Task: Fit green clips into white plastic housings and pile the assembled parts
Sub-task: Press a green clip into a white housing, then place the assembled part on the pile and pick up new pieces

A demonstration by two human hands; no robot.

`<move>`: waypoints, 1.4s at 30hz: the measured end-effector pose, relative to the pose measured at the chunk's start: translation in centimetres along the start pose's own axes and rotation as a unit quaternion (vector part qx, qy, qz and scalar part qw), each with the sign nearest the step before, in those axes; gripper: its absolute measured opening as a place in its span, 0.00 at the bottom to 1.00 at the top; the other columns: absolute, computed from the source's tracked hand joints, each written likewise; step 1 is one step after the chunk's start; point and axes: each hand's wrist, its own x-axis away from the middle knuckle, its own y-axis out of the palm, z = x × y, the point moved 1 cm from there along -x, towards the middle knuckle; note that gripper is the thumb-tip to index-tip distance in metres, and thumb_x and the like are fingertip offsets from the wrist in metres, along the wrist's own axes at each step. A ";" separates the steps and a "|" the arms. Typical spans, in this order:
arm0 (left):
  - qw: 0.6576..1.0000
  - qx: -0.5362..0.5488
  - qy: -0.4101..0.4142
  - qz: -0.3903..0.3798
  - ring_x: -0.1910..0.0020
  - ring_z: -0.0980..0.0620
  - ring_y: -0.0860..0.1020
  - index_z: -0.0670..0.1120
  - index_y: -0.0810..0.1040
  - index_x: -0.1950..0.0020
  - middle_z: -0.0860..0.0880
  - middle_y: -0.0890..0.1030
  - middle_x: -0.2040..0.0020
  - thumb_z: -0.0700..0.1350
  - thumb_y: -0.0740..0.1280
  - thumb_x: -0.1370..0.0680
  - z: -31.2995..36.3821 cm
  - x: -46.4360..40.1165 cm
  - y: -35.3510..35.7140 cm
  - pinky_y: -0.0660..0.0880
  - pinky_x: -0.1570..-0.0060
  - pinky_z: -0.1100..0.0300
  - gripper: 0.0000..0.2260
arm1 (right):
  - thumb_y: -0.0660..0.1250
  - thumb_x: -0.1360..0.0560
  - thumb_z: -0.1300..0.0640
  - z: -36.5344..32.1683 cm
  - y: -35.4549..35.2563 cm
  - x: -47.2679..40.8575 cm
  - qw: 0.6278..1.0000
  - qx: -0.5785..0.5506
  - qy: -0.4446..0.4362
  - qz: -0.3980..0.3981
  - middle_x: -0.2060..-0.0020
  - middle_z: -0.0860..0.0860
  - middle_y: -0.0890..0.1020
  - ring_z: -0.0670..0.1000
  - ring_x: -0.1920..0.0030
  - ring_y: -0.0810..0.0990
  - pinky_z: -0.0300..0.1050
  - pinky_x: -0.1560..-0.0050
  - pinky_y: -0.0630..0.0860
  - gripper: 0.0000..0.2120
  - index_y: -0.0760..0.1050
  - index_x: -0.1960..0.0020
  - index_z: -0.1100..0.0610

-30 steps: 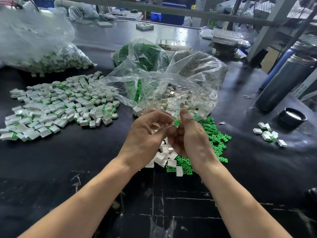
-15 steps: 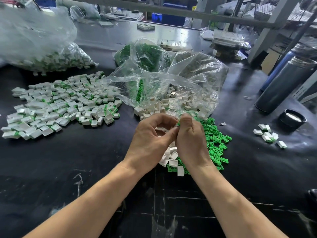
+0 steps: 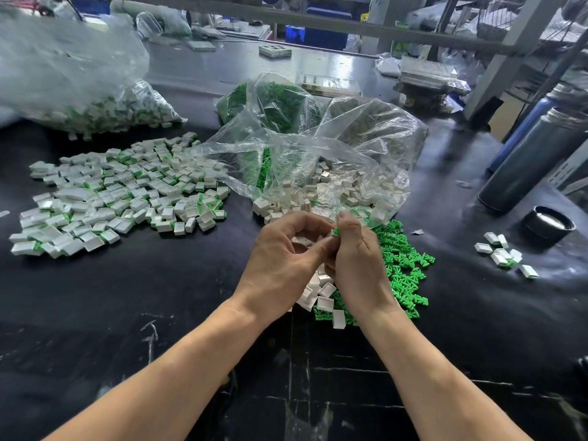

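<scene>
While the left hand [image 3: 283, 253] grips a white housing [image 3: 300, 241] and the right hand [image 3: 356, 262] pinches a green clip [image 3: 336, 232] above the desk [image 3: 159, 297], the clip should probably go in square before pressing.

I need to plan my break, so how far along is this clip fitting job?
Done: a broad pile of assembled white-and-green parts. In hand: the left hand holds a white plastic housing while the right hand pinches a green clip. Left: loose green clips and bagged white housings, so plenty.
</scene>
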 end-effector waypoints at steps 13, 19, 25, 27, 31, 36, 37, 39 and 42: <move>1.000 -0.011 0.003 0.017 0.54 0.51 0.85 0.48 0.84 0.51 0.51 0.86 0.53 0.42 0.75 0.23 -0.3 0.1 0.3 0.83 0.52 0.48 0.03 | 0.50 0.22 0.46 -0.7 0.2 0.2 0.995 0.060 -0.050 0.053 0.65 0.44 0.84 0.43 0.60 0.82 0.43 0.59 0.76 0.22 0.79 0.63 0.50; 1.000 -0.006 0.010 0.020 0.56 0.53 0.85 0.47 0.84 0.51 0.52 0.86 0.54 0.40 0.75 0.22 -0.4 0.1 0.2 0.83 0.54 0.56 0.03 | 0.51 0.22 0.46 -0.8 0.6 0.3 0.994 0.058 -0.065 0.060 0.69 0.39 0.82 0.40 0.63 0.80 0.42 0.60 0.74 0.24 0.80 0.67 0.41; 0.999 -0.005 0.016 0.028 0.55 0.55 0.85 0.47 0.84 0.52 0.53 0.86 0.54 0.41 0.75 0.23 0.0 0.1 0.2 0.81 0.56 0.62 0.02 | 0.50 0.19 0.41 -0.9 0.6 0.5 0.996 0.043 -0.059 0.046 0.75 0.38 0.77 0.38 0.71 0.76 0.39 0.66 0.69 0.27 0.80 0.69 0.38; 0.999 -0.008 0.012 0.030 0.54 0.56 0.84 0.48 0.84 0.53 0.54 0.86 0.53 0.42 0.76 0.23 0.2 0.0 0.0 0.81 0.55 0.61 0.03 | 0.50 0.18 0.38 -1.0 0.2 0.6 0.997 0.034 -0.049 0.045 0.76 0.39 0.76 0.39 0.73 0.73 0.40 0.66 0.67 0.28 0.80 0.67 0.41; 0.998 -0.033 -0.014 0.046 0.53 0.54 0.84 0.50 0.84 0.51 0.53 0.86 0.55 0.44 0.76 0.24 0.1 -0.3 -0.7 0.82 0.48 0.51 0.03 | 0.56 0.17 0.37 -1.0 -1.3 0.5 0.992 0.049 -0.098 0.055 0.71 0.45 0.76 0.45 0.70 0.72 0.48 0.65 0.67 0.24 0.78 0.63 0.49; 0.998 -0.039 -0.018 0.053 0.58 0.56 0.85 0.47 0.84 0.52 0.52 0.86 0.58 0.42 0.76 0.23 0.2 -0.5 -1.2 0.82 0.55 0.62 0.03 | 0.70 0.19 0.49 -1.3 -2.0 0.5 0.983 0.093 -0.160 0.010 0.60 0.44 0.84 0.46 0.60 0.82 0.46 0.58 0.78 0.04 0.82 0.51 0.47; 0.998 -0.041 -0.021 0.052 0.58 0.57 0.85 0.47 0.84 0.51 0.52 0.86 0.58 0.41 0.76 0.23 0.2 -0.5 -1.2 0.81 0.55 0.63 0.03 | 0.72 0.20 0.52 -1.2 -1.9 0.4 0.981 0.106 -0.162 0.010 0.59 0.43 0.84 0.46 0.58 0.83 0.46 0.56 0.79 0.01 0.82 0.51 0.47; 0.998 -0.040 -0.031 0.045 0.57 0.56 0.85 0.46 0.84 0.50 0.52 0.86 0.57 0.40 0.75 0.23 0.1 -0.6 -1.3 0.81 0.53 0.63 0.04 | 0.73 0.21 0.54 -1.1 -1.9 0.4 0.980 0.122 -0.159 0.016 0.59 0.42 0.84 0.46 0.57 0.83 0.41 0.55 0.79 0.03 0.82 0.52 0.46; 0.998 -0.045 -0.035 0.035 0.56 0.56 0.85 0.47 0.83 0.49 0.52 0.86 0.57 0.39 0.75 0.24 0.0 -0.5 -1.4 0.82 0.52 0.61 0.06 | 0.72 0.20 0.53 -1.0 -1.9 0.4 0.981 0.135 -0.135 0.024 0.60 0.40 0.83 0.43 0.58 0.81 0.32 0.59 0.74 0.05 0.81 0.54 0.46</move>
